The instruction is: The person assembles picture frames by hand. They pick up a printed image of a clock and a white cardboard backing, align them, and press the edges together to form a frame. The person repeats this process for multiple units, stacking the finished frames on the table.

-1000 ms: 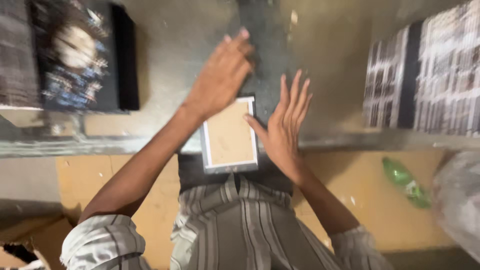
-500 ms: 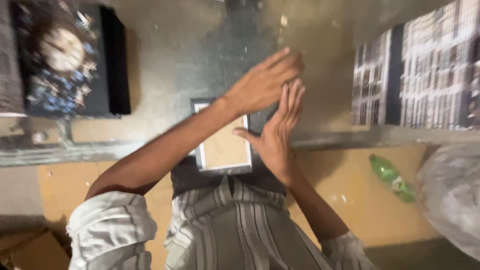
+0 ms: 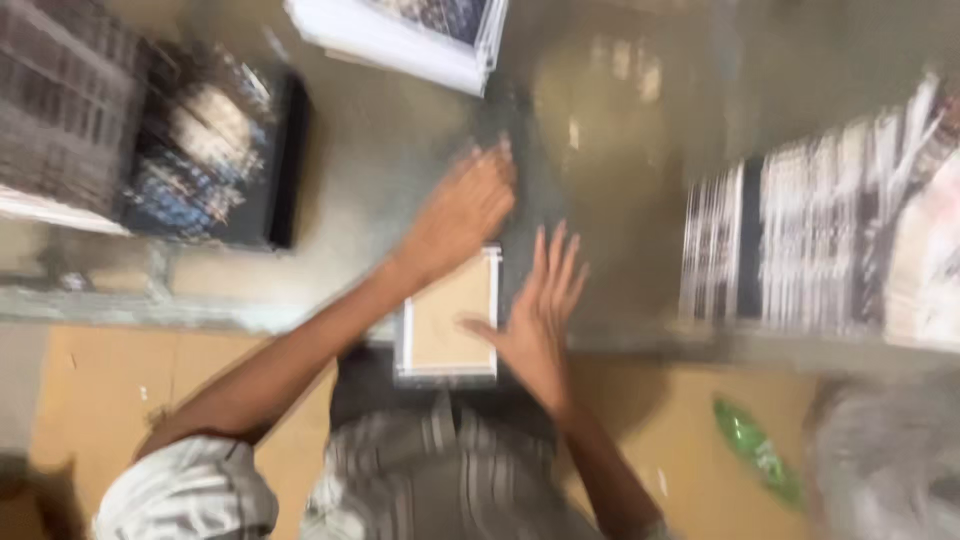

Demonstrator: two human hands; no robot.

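A small stack of cards with a tan face and white edges [image 3: 447, 325] lies at the near edge of a shiny metal table [image 3: 600, 150], right in front of me. My left hand [image 3: 462, 210] hovers flat over its far end, fingers together and blurred by motion. My right hand [image 3: 540, 310] rests against the stack's right side with the fingers spread. Neither hand grips anything.
A dark printed stack [image 3: 215, 160] lies at the far left. White sheets [image 3: 400, 35] sit at the far edge. Striped printed piles [image 3: 820, 250] fill the right. Below the table are brown cardboard [image 3: 90, 380], a green bottle [image 3: 757, 450] and a pale bag [image 3: 885, 465].
My left hand drew back left from over the right hand. My right hand stayed by the stack's right side. The view shifted, bringing white sheets in at the top.
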